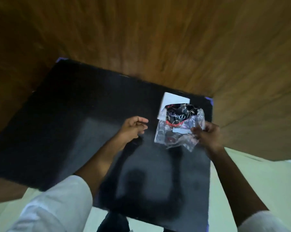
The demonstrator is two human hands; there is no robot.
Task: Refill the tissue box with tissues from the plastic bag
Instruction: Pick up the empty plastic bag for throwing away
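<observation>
Blurred head view down onto a black rectangular table top (57,118), right hand (208,134) pinching the edge of a crumpled clear plastic bag with dark printed panel (178,126); white flat tissue stack (172,100) behind and touching it; left hand (133,129) beside the bag, fingers loosely curled, empty; white sleeves (57,206), wooden wall panelling (175,39) behind

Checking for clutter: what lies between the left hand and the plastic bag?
Nothing: the head view shows only bare black mat between the left hand and plastic bag.

Looks like a home/office rm: wood-panel wall (175,39) behind a dark tabletop (74,123), pale floor (242,173) below. Blurry pic, can't tell which for sure.
</observation>
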